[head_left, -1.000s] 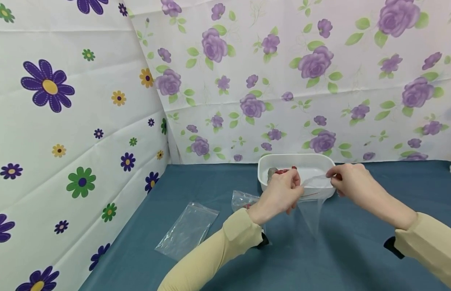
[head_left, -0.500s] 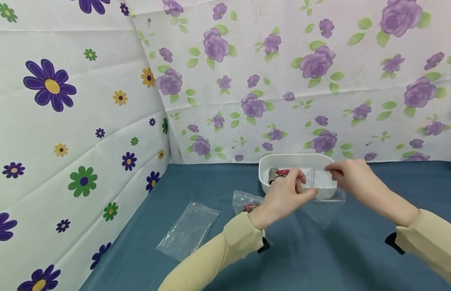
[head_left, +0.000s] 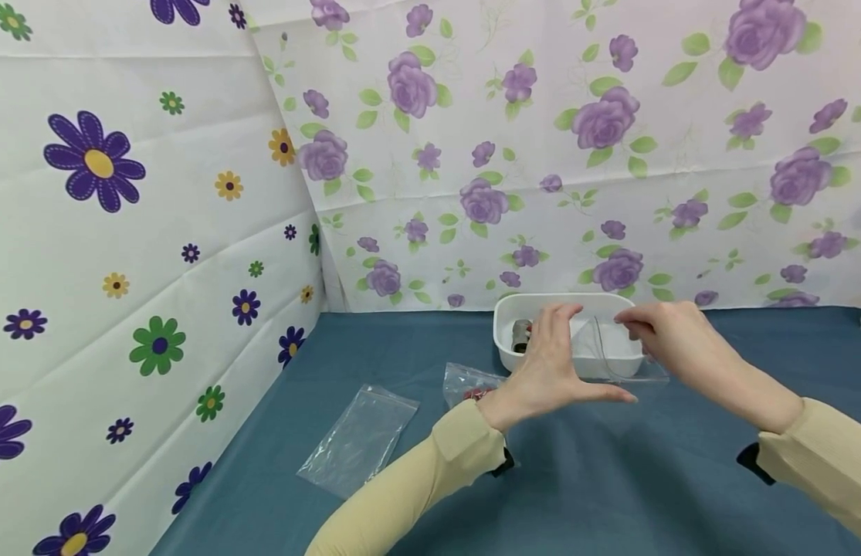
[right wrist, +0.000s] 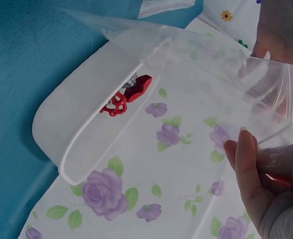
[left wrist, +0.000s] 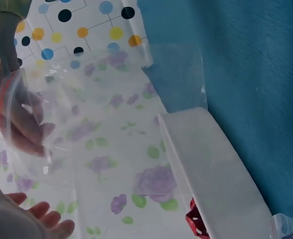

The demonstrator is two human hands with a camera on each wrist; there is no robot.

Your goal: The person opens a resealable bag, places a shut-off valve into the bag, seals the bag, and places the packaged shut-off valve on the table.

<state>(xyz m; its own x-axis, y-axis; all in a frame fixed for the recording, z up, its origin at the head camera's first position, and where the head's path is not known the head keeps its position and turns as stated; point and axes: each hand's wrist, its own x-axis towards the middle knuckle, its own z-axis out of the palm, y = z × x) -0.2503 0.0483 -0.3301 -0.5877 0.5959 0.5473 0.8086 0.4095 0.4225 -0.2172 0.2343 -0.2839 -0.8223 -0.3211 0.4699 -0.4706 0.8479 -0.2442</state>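
My right hand [head_left: 687,351] pinches the mouth edge of a clear zip bag [right wrist: 201,55], which hangs in front of the white tray. A red zip line shows on the bag in both wrist views. My left hand [head_left: 541,378] is spread beside the bag, fingers up and thumb pointing right; whether it touches the film, I cannot tell. Inside the white tray [head_left: 569,300] lies a grey metal fitting [head_left: 521,336], partly behind my left fingers. The right wrist view shows a red handwheel [right wrist: 115,104] and another red part [right wrist: 139,88] in the tray.
On the blue tablecloth [head_left: 437,510], a flat clear zip bag [head_left: 361,440] lies left of my forearm. Another clear bag [head_left: 465,378] with something red in it sits behind my left wrist. A flowered cloth wall [head_left: 444,255] rises behind the tray.
My left hand has let go of the bag's edge and its fingers have spread wide. My right hand keeps its pinch and has barely moved. The bag now hangs from it.
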